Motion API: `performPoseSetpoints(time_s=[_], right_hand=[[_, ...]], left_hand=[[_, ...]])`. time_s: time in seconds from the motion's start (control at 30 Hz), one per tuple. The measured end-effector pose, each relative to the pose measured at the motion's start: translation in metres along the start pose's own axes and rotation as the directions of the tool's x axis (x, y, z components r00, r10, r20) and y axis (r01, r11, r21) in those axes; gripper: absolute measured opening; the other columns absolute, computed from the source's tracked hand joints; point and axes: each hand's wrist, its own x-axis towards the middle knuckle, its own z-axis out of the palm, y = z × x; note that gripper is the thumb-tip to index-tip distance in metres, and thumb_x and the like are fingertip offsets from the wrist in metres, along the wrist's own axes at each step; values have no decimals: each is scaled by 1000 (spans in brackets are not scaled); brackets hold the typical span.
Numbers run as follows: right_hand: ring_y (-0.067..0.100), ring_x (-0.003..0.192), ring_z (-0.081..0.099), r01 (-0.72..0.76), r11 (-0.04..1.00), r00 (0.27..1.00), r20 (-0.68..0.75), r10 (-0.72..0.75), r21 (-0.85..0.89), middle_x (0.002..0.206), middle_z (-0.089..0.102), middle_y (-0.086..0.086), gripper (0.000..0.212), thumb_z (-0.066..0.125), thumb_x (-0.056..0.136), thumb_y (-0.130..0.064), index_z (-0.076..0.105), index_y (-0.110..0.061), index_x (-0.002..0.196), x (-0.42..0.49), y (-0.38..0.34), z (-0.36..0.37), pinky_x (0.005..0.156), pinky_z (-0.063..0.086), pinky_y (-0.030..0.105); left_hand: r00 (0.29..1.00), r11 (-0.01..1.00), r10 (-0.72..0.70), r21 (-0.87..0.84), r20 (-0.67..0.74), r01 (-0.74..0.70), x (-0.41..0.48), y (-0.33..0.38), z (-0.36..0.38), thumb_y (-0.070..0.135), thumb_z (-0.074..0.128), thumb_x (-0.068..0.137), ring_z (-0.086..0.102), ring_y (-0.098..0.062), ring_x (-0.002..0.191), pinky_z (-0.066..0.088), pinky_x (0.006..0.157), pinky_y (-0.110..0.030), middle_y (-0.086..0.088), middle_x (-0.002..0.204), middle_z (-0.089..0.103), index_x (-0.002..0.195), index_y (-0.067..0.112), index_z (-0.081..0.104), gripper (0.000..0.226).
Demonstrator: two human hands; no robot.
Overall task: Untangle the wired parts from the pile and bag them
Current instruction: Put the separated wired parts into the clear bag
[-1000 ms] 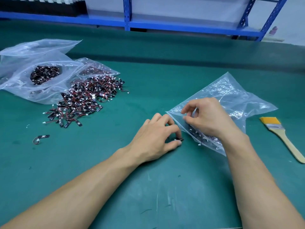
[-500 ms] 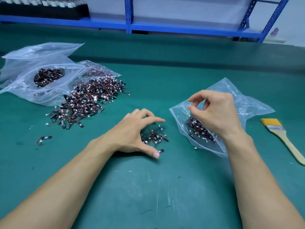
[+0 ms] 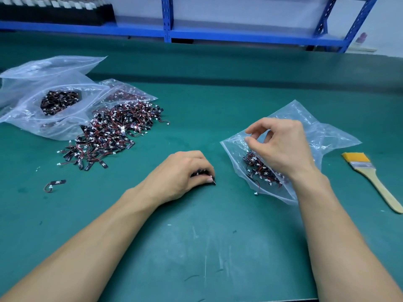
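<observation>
A pile of small black wired parts [image 3: 109,136] with red-black leads and white plugs lies on the green mat at the left. My left hand [image 3: 181,173] curls round a small bunch of these parts [image 3: 204,174] on the mat in the middle. My right hand [image 3: 281,144] pinches the upper lip of a clear plastic bag [image 3: 322,136] and holds its mouth up. Bagged parts [image 3: 259,171] lie inside it, partly hidden by my wrist. One white plug [image 3: 255,194] sticks out at the bag's lower edge.
Clear bags [image 3: 43,110], one holding more parts, lie at the far left behind the pile. A single stray part [image 3: 55,184] sits alone at the left. A yellow-bristled brush [image 3: 370,175] lies at the right. Blue shelving [image 3: 218,35] runs along the back.
My left hand closed over the small bunch of parts that lay spread beneath its open fingers. My right hand kept pinching the bag's lip and barely moved.
</observation>
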Motion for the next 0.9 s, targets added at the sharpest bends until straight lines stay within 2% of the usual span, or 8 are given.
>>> performPoseSetpoints(time_s=[0.13, 0.27, 0.37, 0.47, 0.53, 0.6, 0.77, 0.9], right_hand=[[2, 54, 54, -3, 1000, 1000, -8, 3, 1, 67, 63, -25, 12, 75, 79, -21, 73, -31, 82, 1, -1, 0, 67, 51, 25], [3, 53, 56, -4, 1000, 1000, -16, 5, 17, 67, 64, -23, 11, 74, 78, -20, 74, -30, 84, 1, -3, 1, 67, 53, 29], [3, 52, 55, -44, 995, 998, -36, 48, 85, 65, 66, -20, 15, 72, 75, -17, 73, -31, 79, 1, -4, 3, 61, 48, 24], [3, 50, 52, -85, 988, 991, -94, 98, 128, 66, 67, -16, 18, 69, 75, -12, 72, -30, 78, 3, -1, 4, 59, 43, 22], [3, 50, 51, -114, 985, 984, -124, 130, 131, 67, 67, -16, 17, 68, 74, -13, 72, -29, 78, 3, 1, 4, 61, 46, 24], [-1, 52, 52, -117, 985, 982, -136, 134, 126, 67, 67, -17, 14, 67, 74, -16, 73, -28, 78, 3, 1, 4, 62, 47, 24], [-6, 55, 52, -88, 991, 987, -128, 101, 106, 64, 65, -18, 13, 66, 73, -20, 74, -29, 78, 3, 1, 5, 62, 42, 20], [-5, 55, 52, -94, 993, 988, -113, 102, 75, 63, 64, -18, 11, 66, 74, -22, 74, -28, 79, 3, 1, 6, 64, 47, 23]], left_hand=[[983, 961, -134, -257, -126, 99, 5, 19, 9, 24, 77, 86, 61, -11, 60, 46, 57, -19, 9, 80, 67, 88, 28, 77, 4], [945, 869, -299, -447, -132, 212, 30, 50, 22, 27, 78, 85, 42, -6, 49, 35, 52, -13, 15, 52, 55, 77, 32, 75, 9], [906, 867, -396, -385, -150, 315, 59, 72, 35, 30, 74, 85, 41, -9, 46, 31, 46, -17, 10, 48, 54, 66, 29, 68, 21], [877, 861, -444, -359, -184, 361, 81, 87, 47, 23, 68, 85, 57, -17, 60, 45, 54, -29, -2, 63, 67, 70, 16, 68, 16], [906, 879, -392, -355, -159, 318, 82, 93, 51, 22, 68, 85, 63, -25, 76, 49, 63, -34, -3, 77, 70, 86, 10, 68, 12], [954, 923, -273, -312, -121, 225, 75, 89, 50, 19, 69, 87, 61, -20, 84, 46, 68, -27, 5, 86, 68, 97, 15, 64, 12], [987, 972, 7, -231, -162, -45, 51, 65, 34, -2, 62, 86, 58, -11, 121, 43, 105, -25, 6, 129, 65, 125, 11, 65, 42], [942, 991, -57, -132, -332, 13, 30, 48, 30, 8, 71, 81, 61, -6, 92, 49, 85, -24, 11, 101, 68, 107, 20, 70, 29]])
